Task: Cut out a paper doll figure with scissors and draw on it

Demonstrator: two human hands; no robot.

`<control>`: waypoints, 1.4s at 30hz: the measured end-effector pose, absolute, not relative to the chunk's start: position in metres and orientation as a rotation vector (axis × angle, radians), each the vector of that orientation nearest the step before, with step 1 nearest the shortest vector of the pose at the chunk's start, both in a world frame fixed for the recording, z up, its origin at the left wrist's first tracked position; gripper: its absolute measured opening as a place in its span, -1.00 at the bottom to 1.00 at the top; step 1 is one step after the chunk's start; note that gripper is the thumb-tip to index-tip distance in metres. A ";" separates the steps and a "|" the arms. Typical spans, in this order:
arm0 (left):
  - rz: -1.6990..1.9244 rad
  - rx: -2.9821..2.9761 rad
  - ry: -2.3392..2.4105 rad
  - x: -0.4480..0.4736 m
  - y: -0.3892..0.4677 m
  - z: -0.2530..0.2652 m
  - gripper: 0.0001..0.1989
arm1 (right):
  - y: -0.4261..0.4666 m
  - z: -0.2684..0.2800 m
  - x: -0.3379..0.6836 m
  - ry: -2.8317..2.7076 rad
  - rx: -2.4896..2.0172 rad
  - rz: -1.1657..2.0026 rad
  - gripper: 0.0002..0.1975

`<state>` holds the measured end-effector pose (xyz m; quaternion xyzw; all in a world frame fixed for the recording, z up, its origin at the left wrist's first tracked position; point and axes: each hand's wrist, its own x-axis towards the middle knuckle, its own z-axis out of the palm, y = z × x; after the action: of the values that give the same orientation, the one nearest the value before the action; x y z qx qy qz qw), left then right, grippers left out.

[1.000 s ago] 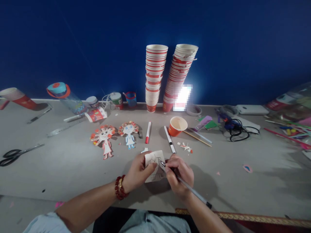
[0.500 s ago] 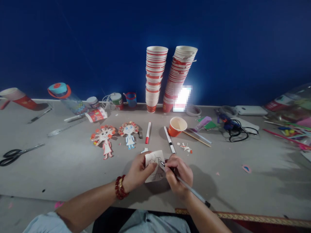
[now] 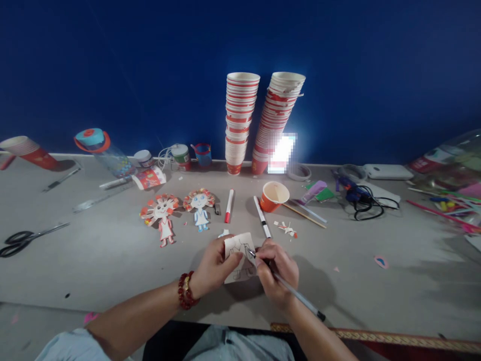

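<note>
My left hand (image 3: 216,265) pinches a small piece of white paper (image 3: 240,276) at its left side, thumb on top. Dark outlines of a little figure's clothes and feet are drawn on the paper. In my right hand (image 3: 278,273) is a pen (image 3: 298,292) with a clear barrel, its tip at the drawing's right side. Beyond my hands lie two cut-out paper dolls, a red-edged doll (image 3: 165,228) and a blue-edged doll (image 3: 201,215). A red marker (image 3: 229,205) and a black marker (image 3: 262,216) lie close by. Part of another paper cut-out (image 3: 224,233) shows behind the paper.
Two tall stacks of paper cups, a straight stack (image 3: 237,130) and a leaning stack (image 3: 268,123), stand at the wall. An orange cut cup (image 3: 272,200) sits beside paper scraps (image 3: 287,229). Scissors (image 3: 22,240) lie left; a glue gun (image 3: 351,190) with black cord lies right.
</note>
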<state>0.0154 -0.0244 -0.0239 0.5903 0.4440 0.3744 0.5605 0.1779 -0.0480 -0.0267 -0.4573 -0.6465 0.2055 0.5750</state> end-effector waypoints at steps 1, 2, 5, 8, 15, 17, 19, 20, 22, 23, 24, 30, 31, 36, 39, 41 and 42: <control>0.884 1.398 1.055 0.015 -0.024 -0.024 -0.78 | -0.048 -0.027 0.178 -1.510 -1.073 0.481 -0.87; 0.886 1.408 1.062 0.015 -0.024 -0.024 -0.79 | -0.048 -0.027 0.178 -1.508 -1.070 0.484 -0.87; 0.889 1.415 1.060 0.014 -0.024 -0.024 -0.79 | -0.049 -0.029 0.180 -1.482 -1.035 0.507 -0.87; 0.887 1.370 1.022 0.015 -0.024 -0.024 -0.77 | -0.051 -0.032 0.181 -1.430 -1.018 0.545 -0.88; 0.891 1.231 0.981 0.018 -0.024 -0.025 -0.72 | -0.048 -0.035 0.180 -1.315 -1.136 0.510 -0.87; 0.895 1.214 0.987 0.018 -0.024 -0.026 -0.69 | -0.045 -0.034 0.179 -1.307 -1.147 0.470 -0.85; 0.894 1.201 1.001 0.018 -0.024 -0.026 -0.66 | -0.043 -0.034 0.179 -1.340 -1.165 0.477 -0.84; 0.895 1.199 1.006 0.018 -0.023 -0.025 -0.66 | -0.043 -0.034 0.179 -1.364 -1.172 0.496 -0.81; 0.897 1.205 1.006 0.019 -0.023 -0.025 -0.64 | -0.042 -0.033 0.180 -1.402 -1.161 0.539 -0.78; 0.896 1.211 1.000 0.019 -0.023 -0.025 -0.64 | -0.042 -0.034 0.180 -1.412 -1.149 0.552 -0.78; 0.896 1.213 0.989 0.019 -0.023 -0.025 -0.64 | -0.042 -0.034 0.180 -1.415 -1.142 0.556 -0.79; 0.880 1.203 0.859 0.016 -0.024 -0.026 -0.64 | -0.041 -0.035 0.181 -1.379 -1.161 0.553 -0.83; 0.890 1.223 0.843 0.015 -0.023 -0.025 -0.67 | -0.041 -0.035 0.181 -1.377 -1.166 0.547 -0.83; 0.969 1.361 0.927 0.010 -0.019 -0.019 -0.83 | -0.041 -0.036 0.182 -1.372 -1.171 0.523 -0.85; 0.965 1.379 0.999 0.009 -0.017 -0.020 -0.82 | -0.041 -0.038 0.183 -1.374 -1.176 0.523 -0.84; 0.965 1.377 1.018 0.010 -0.016 -0.022 -0.80 | -0.041 -0.039 0.183 -1.376 -1.188 0.522 -0.83; 0.969 1.374 1.021 0.010 -0.016 -0.024 -0.79 | -0.041 -0.040 0.184 -1.377 -1.193 0.521 -0.83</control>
<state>0.0103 -0.0163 -0.0238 0.5813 0.4322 0.4102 0.5541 0.1836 -0.0406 -0.0398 -0.5112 -0.5900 0.2233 0.5837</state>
